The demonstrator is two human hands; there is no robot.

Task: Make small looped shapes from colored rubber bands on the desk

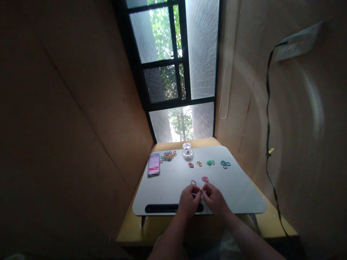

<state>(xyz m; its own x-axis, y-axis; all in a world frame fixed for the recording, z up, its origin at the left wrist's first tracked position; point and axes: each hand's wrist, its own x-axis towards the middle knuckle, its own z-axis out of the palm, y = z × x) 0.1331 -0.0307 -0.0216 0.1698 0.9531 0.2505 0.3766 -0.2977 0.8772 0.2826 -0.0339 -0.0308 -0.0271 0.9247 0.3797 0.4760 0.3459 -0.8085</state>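
Observation:
My left hand [189, 200] and my right hand [214, 198] meet over the front of the white lap table, fingertips pinched close together. Between them shows a tiny orange bit of what looks like a small elastic band [201, 190]; most of it is hidden by the fingers. Just beyond my left fingertips lies a purple band [193, 182]. A little pile of pink bands [205, 179] rests past my right fingertips. Farther back, small groups of red bands [191, 165], yellow bands [199, 163], green bands [210, 163] and blue bands [225, 164] form a row.
A mixed heap of coloured bands [168, 156] lies at the back left, beside a blurred pink-purple card or phone [154, 165]. A clear round jar [187, 151] stands at the back. Along the front edge of the white table [168, 187] runs a black slot [161, 208]. A black cable [268, 108] hangs at right.

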